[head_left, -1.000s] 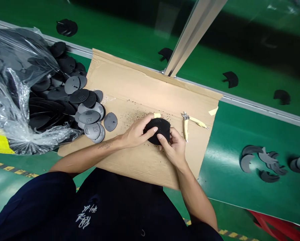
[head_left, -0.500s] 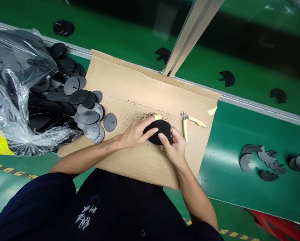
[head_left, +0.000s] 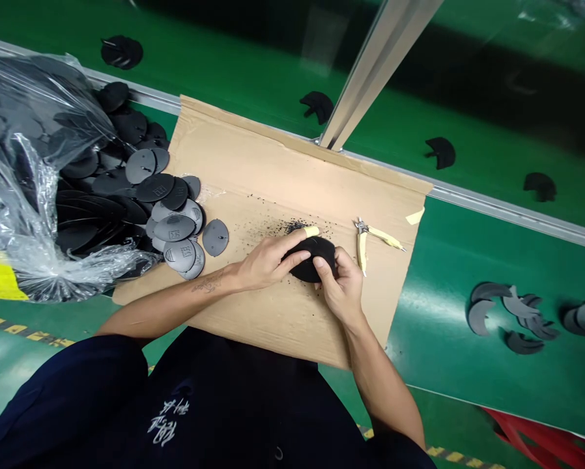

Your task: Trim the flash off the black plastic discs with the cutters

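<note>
A black oval rubber piece [head_left: 316, 253] lies on a brown cardboard sheet [head_left: 273, 169], held between both hands. My left hand [head_left: 266, 260] presses on its left side, its taped index finger stretched over the top edge. My right hand [head_left: 344, 286] grips its right lower edge with thumb and fingers closed. Small yellow-handled nippers [head_left: 370, 238] rest on the cardboard just right of the hands. Black crumbs are scattered around the piece.
A pile of grey and black oval pieces [head_left: 175, 221] spills from a clear plastic bag [head_left: 23, 182] at left. Cut crescent pieces [head_left: 512, 312] lie on the green surface at right. More dark pieces sit on the belt beyond a metal rail [head_left: 492, 208].
Both hands have shifted the black piece slightly on the cardboard; my right fingers have closed further over its edge. Dark pieces on the far belt have drifted left.
</note>
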{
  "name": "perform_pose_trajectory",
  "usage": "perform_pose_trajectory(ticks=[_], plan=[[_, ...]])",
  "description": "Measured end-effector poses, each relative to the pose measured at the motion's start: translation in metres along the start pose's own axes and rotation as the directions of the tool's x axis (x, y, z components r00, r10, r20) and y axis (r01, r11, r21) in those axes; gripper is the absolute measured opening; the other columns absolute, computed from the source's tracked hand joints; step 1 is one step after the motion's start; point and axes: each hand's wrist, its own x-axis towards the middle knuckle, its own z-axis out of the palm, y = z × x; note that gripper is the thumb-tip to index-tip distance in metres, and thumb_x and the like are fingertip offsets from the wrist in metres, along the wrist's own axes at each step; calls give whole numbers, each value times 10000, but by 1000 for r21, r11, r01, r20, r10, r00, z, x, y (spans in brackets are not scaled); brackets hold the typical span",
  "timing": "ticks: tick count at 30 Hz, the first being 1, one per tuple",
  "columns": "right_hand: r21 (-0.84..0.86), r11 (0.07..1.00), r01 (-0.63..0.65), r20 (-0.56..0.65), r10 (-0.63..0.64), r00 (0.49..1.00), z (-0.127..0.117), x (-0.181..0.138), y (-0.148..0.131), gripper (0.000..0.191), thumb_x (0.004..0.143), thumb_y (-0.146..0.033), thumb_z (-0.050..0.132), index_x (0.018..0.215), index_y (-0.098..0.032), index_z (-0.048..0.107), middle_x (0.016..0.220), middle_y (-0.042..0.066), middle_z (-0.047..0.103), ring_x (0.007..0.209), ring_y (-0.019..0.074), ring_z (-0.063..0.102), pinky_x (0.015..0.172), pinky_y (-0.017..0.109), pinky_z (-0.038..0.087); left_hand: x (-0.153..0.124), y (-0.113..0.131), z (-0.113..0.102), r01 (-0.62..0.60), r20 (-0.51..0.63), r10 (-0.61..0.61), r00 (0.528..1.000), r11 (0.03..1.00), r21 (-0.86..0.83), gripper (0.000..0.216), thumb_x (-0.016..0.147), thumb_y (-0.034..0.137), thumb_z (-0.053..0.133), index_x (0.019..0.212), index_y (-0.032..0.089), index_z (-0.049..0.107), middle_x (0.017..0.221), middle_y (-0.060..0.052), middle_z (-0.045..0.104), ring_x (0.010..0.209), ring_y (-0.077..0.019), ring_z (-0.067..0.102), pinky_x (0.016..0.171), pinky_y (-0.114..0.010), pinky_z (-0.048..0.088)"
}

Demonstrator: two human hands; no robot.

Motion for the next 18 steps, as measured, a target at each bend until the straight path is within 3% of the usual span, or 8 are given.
perform_pose_trajectory(ticks=[5, 13, 18], plan=[[-25, 999, 24, 12, -24, 1000, -1, 1, 1, 438, 915, -610, 641, 750, -242, 470, 587, -66, 452, 497, 112, 426, 477, 275, 343, -1, -3, 1, -42, -13, 42, 999, 999, -2, 432, 1045, 373, 495, 1425, 175, 544, 1326, -118, 705, 1195, -224, 705, 1004, -317, 592], [-82, 988, 128, 10, -127, 992, -5, 7, -1, 394, 928, -551, 648, 761, -221, 513, 666, -46, 413, 602, 117, 359, 535, 267, 302, 3, -6, 2, -207, -37, 207, 978, 978, -3, 490, 1050, 302, 486, 1531, 221, 442, 1368, -133, 678, 1152, -214, 721, 978, -328, 602], [-84, 989, 119, 12, -118, 993, -6, 8, 1, 422, 930, -569, 633, 739, -222, 489, 652, -49, 384, 591, 116, 339, 522, 264, 287, 5, -3, -2, -214, 4, 214, 977, 977, -6, 520, 1052, 262, 474, 1562, 204, 392, 1312, -135, 708, 1159, -209, 716, 992, -319, 596]])
